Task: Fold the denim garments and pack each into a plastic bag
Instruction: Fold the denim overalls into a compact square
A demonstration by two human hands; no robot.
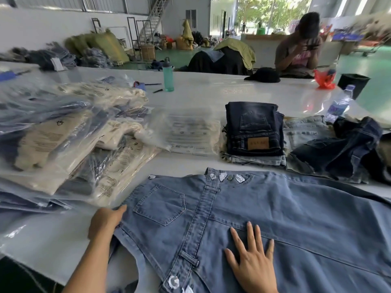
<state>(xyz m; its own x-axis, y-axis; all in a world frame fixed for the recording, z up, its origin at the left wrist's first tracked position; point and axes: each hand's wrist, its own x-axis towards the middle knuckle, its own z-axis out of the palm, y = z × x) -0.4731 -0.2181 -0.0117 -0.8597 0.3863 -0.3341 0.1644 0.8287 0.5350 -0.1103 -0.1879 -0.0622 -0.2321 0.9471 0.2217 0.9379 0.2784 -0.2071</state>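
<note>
A blue denim garment [264, 218] lies spread flat on the near part of a white table [201, 87]. The left hand [104, 222] grips its left edge, fingers curled around the fabric. The right hand [254, 259] presses flat on it, fingers straight and spread. Bagged garments [63, 140] are heaped at left; folded jeans [254, 127] are stacked beyond.

Denim garment [275, 218]: mid-blue cotton cloth, matt, twill weave, pale contrast stitching; buttons [229, 177] wrapped in crinkled white paper or film.
Folded jeans [254, 127]: dark indigo denim, matt; tan leather-look patch [258, 143].
Packed bags [63, 144]: clear plastic, glossy, creased, printed.
Tabletop [211, 92]: white, smooth, glossy, reflective.
Bottle [168, 76]: translucent teal plastic.
Water bottle [339, 104]: clear plastic, glossy.
</note>
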